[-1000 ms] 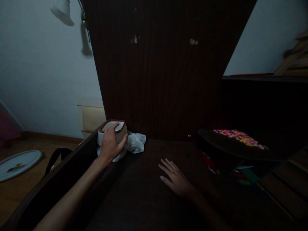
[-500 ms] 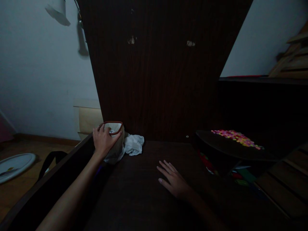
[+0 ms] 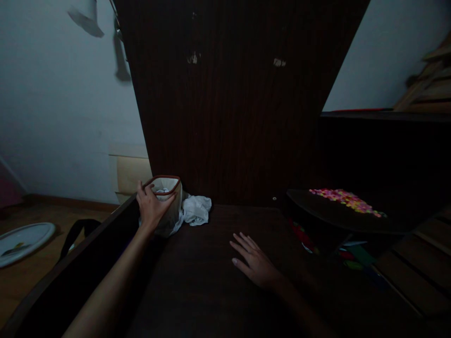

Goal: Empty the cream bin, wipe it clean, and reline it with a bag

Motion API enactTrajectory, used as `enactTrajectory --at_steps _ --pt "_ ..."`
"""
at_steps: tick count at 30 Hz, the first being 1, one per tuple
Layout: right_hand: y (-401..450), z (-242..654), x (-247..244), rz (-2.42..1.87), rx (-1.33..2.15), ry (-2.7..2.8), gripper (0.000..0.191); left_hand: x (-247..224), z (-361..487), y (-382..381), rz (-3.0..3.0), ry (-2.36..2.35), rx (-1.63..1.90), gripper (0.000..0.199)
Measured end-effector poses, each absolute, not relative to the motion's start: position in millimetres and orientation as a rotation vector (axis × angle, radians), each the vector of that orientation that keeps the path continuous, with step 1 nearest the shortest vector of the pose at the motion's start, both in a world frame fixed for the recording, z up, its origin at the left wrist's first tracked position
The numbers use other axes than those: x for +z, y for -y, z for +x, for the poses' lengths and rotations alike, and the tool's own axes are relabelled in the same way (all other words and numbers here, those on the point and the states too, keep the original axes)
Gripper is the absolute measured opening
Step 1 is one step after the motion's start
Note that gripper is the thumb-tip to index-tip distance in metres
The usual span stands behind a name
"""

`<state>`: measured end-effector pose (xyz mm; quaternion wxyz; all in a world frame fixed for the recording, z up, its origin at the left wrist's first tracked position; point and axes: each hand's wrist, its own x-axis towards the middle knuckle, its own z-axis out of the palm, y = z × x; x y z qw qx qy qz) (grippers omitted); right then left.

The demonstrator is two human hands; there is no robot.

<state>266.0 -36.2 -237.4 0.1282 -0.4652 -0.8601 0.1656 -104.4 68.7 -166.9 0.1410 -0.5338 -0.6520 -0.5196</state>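
My left hand (image 3: 151,206) is at the near side of a small bin (image 3: 172,211) with a reddish-brown rim and a pale liner. Its fingers are spread along the rim, with nothing visible between them. Against the bin's right side lies a crumpled white plastic bag (image 3: 196,209). Over the dark wooden surface (image 3: 197,277), right of centre, my right hand (image 3: 255,263) is held palm down, fingers apart, holding nothing. Whether it touches the surface is hard to tell in the dim light.
A dark upright panel (image 3: 232,117) stands behind. On the right, a dark shelf (image 3: 317,211) bears pink and yellow pieces (image 3: 347,199). A raised ledge (image 3: 77,267) runs along the left. A white oval object (image 3: 28,241) lies on the floor, and a lamp (image 3: 86,19) hangs upper left.
My left hand's fingers have lifted and spread a little at the bin's rim, and the yellowish thing seen inside the bin before no longer shows. My right hand has hardly moved.
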Motion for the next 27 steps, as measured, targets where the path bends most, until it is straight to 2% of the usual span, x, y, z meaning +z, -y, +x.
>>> enactTrajectory --at_steps 3,6,15,21,27 --pt "37.1 265.2 -234.8 -1.363 0.479 2.502 0.058 -170.3 -103.2 -66.5 -1.500 1.885 -1.629 0.100" --pt "38.4 263.4 -230.0 -1.391 0.488 2.519 0.058 -171.5 -102.4 -64.9 -1.481 1.950 -1.699 0.106" --pt "40.0 264.6 -229.8 -1.358 0.513 2.473 0.058 -167.9 -101.9 -58.3 -1.443 1.991 -1.765 0.093" --pt "39.8 264.4 -231.4 -1.371 0.520 2.468 0.058 -152.4 -95.9 -45.7 -1.383 2.049 -1.638 0.100" --pt "40.7 263.5 -228.3 -1.381 0.532 2.474 0.057 -128.6 -91.2 -30.3 -1.474 1.855 -1.558 0.099"
